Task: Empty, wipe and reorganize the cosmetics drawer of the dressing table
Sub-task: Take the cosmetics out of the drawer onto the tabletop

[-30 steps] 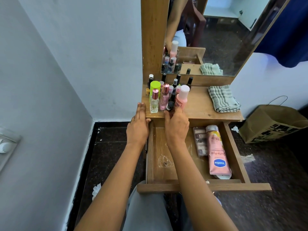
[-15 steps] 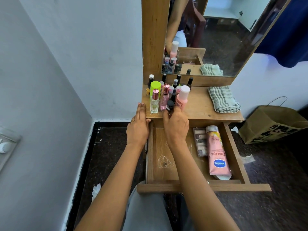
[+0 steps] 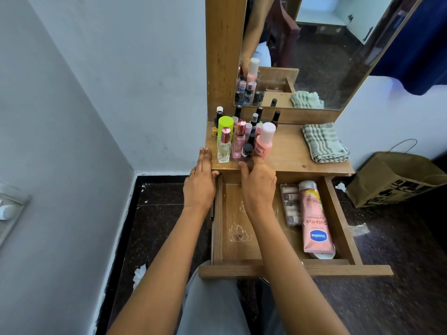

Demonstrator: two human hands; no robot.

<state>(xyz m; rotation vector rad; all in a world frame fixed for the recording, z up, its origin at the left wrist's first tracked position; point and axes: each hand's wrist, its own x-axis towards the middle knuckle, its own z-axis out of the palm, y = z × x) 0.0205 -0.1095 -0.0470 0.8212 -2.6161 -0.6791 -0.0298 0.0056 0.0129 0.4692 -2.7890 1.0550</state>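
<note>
The wooden drawer is pulled out under the dressing table top. A pink Vaseline tube and a make-up palette lie along its right side; its left half is bare wood with scuff marks. Several bottles cluster on the top's left part, among them a clear perfume bottle, a green-capped bottle and a pink bottle. My right hand has thumb and fingers around the base of a small black-capped bottle. My left hand lies flat on the top's front left corner, holding nothing.
A folded striped cloth lies on the right of the top. The mirror stands behind the bottles. A brown paper bag stands on the dark floor to the right. A wall closes the left side; crumpled tissue lies at its foot.
My right hand has drawn back slightly towards me, uncovering the small black-capped bottle's cap. My left hand and the drawer's contents have stayed put.
</note>
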